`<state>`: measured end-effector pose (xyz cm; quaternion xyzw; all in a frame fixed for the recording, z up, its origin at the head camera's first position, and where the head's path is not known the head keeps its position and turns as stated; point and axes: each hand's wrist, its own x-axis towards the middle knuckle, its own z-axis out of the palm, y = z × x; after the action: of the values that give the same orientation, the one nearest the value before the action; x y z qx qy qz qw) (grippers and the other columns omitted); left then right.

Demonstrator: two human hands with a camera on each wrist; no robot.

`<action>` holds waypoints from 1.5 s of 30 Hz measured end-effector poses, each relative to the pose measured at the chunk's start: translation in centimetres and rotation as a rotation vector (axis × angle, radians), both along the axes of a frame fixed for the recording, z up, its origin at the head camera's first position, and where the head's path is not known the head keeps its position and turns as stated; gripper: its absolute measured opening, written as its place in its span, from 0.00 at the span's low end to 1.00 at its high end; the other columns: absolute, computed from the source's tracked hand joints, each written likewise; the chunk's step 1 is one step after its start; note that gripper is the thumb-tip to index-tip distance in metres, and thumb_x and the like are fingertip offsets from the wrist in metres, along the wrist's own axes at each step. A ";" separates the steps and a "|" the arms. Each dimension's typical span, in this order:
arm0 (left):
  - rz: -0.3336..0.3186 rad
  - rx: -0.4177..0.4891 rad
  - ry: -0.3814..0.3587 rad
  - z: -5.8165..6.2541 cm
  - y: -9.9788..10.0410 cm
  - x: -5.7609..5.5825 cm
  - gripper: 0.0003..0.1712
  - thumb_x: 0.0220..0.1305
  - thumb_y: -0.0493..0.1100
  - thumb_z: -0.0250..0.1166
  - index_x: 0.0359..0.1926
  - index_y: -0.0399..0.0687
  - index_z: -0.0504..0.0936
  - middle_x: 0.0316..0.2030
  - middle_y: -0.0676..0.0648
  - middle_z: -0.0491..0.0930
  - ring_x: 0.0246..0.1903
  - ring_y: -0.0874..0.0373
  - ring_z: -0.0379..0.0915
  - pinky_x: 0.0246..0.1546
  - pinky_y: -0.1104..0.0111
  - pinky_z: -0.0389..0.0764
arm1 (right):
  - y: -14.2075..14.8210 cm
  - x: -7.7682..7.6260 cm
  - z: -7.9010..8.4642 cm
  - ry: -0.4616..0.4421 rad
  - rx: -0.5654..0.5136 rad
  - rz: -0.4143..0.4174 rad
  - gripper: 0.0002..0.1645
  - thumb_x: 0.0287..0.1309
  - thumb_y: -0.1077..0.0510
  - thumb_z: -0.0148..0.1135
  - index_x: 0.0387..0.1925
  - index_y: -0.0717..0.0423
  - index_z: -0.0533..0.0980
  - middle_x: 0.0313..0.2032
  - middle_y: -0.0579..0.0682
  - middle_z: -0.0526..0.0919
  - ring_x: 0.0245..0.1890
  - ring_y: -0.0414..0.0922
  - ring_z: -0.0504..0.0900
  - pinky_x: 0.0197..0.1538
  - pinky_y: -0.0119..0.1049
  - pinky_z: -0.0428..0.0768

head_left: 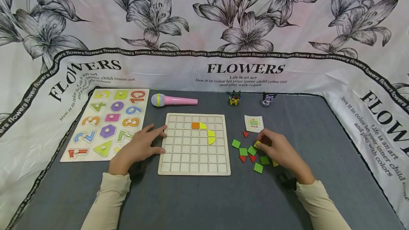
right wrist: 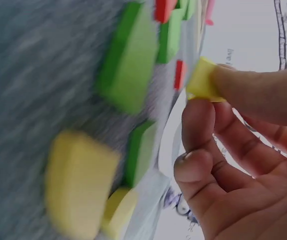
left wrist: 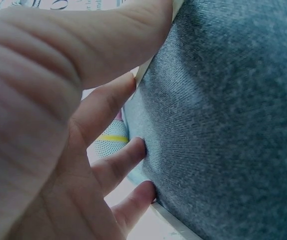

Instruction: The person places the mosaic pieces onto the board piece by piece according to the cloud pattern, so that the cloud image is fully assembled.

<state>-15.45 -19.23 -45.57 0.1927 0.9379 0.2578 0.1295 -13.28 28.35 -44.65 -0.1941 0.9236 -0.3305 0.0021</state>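
A square wooden grid board (head_left: 195, 172) lies on the grey cloth, bearing an orange square (head_left: 195, 125) and several yellow quarter-round pieces (head_left: 211, 140). My left hand (head_left: 142, 144) touches the board's left edge with thumb and fingertips, the fingers spread. To the right of the board, my right hand (head_left: 278, 148) pinches a small yellow piece (right wrist: 202, 80) between thumb and finger; its full outline is partly covered. Below and around that hand lie loose green squares (head_left: 258, 168), red triangles (head_left: 243, 158) and yellow pieces (right wrist: 81, 185).
A small pattern card (head_left: 254, 123) lies beyond the loose pieces. Left of the grid is a number-and-shape puzzle board (head_left: 86, 154), partly under the left hand. A pink toy microphone (head_left: 180, 100) and two small figurines (head_left: 234, 98) stand or lie along the back.
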 end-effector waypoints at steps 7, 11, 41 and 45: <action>0.004 -0.004 -0.006 0.1 -0.1 0.0 0.48 0.68 0.46 0.77 0.82 0.42 0.64 0.67 0.44 0.80 0.79 0.26 0.46 0.73 0.27 0.48 | -3.0 -1.5 0.5 -0.054 -0.101 0.011 0.06 0.71 0.68 0.68 0.45 0.58 0.79 0.35 0.49 0.84 0.28 0.44 0.85 0.32 0.38 0.82; 0.002 -0.011 -0.002 0.2 -0.1 0.0 0.48 0.67 0.47 0.77 0.81 0.41 0.65 0.67 0.43 0.80 0.79 0.26 0.47 0.73 0.28 0.49 | -5.1 -2.5 0.7 -0.068 -0.156 0.071 0.07 0.72 0.70 0.66 0.48 0.63 0.79 0.38 0.51 0.84 0.29 0.49 0.88 0.32 0.38 0.84; 0.018 0.007 -0.020 0.3 -0.1 0.1 0.49 0.67 0.48 0.78 0.82 0.43 0.65 0.68 0.45 0.80 0.80 0.28 0.46 0.73 0.28 0.50 | -16.4 -7.6 1.1 -0.028 -0.161 0.233 0.07 0.71 0.69 0.67 0.46 0.61 0.87 0.41 0.51 0.86 0.37 0.47 0.79 0.42 0.42 0.80; 0.023 0.001 -0.023 0.2 -0.2 0.0 0.49 0.68 0.48 0.77 0.82 0.44 0.64 0.68 0.46 0.79 0.80 0.29 0.46 0.74 0.29 0.50 | -17.5 -8.3 1.1 -0.011 -0.149 0.273 0.08 0.70 0.70 0.66 0.47 0.63 0.88 0.40 0.52 0.86 0.36 0.46 0.78 0.41 0.41 0.79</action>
<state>-15.47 -19.40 -45.37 0.1790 0.9383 0.2621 0.1369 -21.58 10.88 -43.60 -0.3156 0.8616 -0.3958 0.0379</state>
